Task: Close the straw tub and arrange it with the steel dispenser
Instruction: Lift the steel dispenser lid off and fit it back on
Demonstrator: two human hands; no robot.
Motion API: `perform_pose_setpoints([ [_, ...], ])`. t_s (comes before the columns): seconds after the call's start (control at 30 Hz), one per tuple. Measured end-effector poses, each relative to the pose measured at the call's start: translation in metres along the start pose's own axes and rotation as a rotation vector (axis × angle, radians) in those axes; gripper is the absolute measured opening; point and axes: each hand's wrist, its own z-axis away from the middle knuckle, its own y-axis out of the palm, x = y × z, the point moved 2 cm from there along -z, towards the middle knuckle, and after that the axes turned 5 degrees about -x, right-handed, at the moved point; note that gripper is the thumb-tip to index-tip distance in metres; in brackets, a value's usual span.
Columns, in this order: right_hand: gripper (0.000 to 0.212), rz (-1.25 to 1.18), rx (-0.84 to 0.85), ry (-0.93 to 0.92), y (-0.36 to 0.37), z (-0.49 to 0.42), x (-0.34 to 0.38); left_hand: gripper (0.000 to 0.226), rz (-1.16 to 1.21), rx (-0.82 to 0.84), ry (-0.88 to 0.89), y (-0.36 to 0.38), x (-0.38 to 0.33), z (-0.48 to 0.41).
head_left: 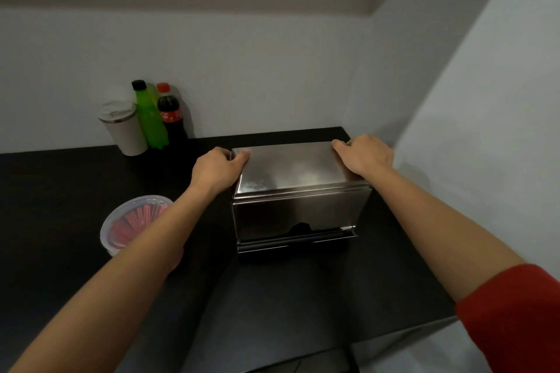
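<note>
The steel dispenser (297,194) is a shiny metal box with a flat lid, standing on the black counter near the right wall. My left hand (216,171) grips its upper left edge, thumb on the lid. My right hand (363,156) grips its upper right edge. The straw tub (133,221) is a round clear plastic container with red straws showing inside. It sits on the counter left of the dispenser, partly hidden under my left forearm. I cannot tell whether a lid is on it.
At the back left against the wall stand a white lidded cup (122,127), a green bottle (150,118) and a cola bottle (171,113). The black counter (60,197) ends at a front edge lower right. White walls close the back and right side.
</note>
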Motion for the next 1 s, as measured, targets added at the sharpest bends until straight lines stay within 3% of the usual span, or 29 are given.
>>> perform_pose_setpoints([
  [0.7, 0.057, -0.016, -0.082, 0.013, -0.003, 0.018, 0.004, 0.057, -0.063, -0.026, 0.019, 0.002, 0.001, 0.01],
  [1.0, 0.049, -0.243, -0.116, 0.154, 0.004, 0.024, -0.004, 0.061, 0.042, -0.004, -0.012, 0.004, 0.004, 0.014],
])
